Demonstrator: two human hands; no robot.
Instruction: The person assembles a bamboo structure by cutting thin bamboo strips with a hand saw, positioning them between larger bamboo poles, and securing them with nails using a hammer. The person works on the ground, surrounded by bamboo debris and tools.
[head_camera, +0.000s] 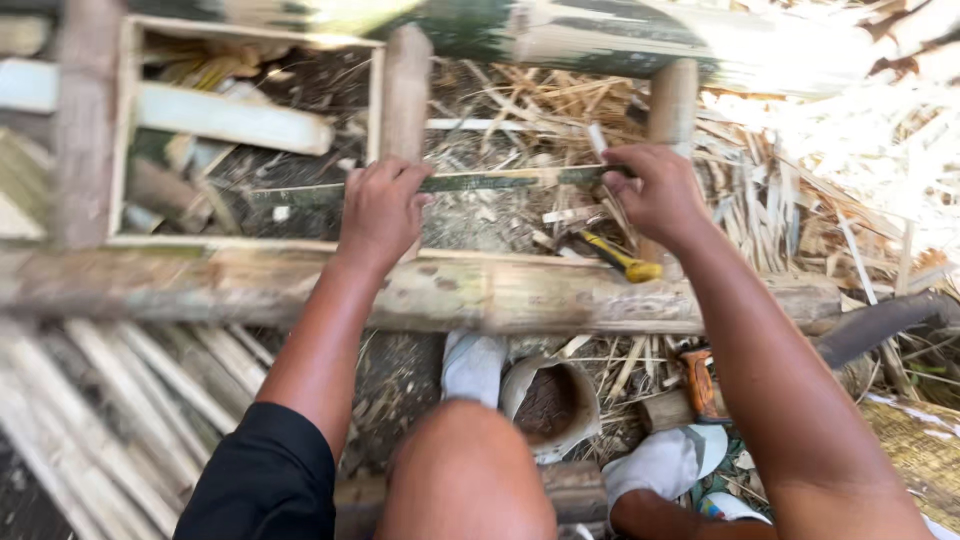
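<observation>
While we are clamping left hand (382, 210) and right hand (660, 192) fingers on the thin green split-bamboo strip (500, 180) lying across two upright wooden posts (405, 95), it is risking slipping or splintering under uneven pressure.

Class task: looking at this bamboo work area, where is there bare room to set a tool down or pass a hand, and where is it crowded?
Free: the top of the thick bamboo pole, between the left hand and right hand, both gripping a green strip. Crowded: shavings at right; the box frame holds offcuts.
</observation>
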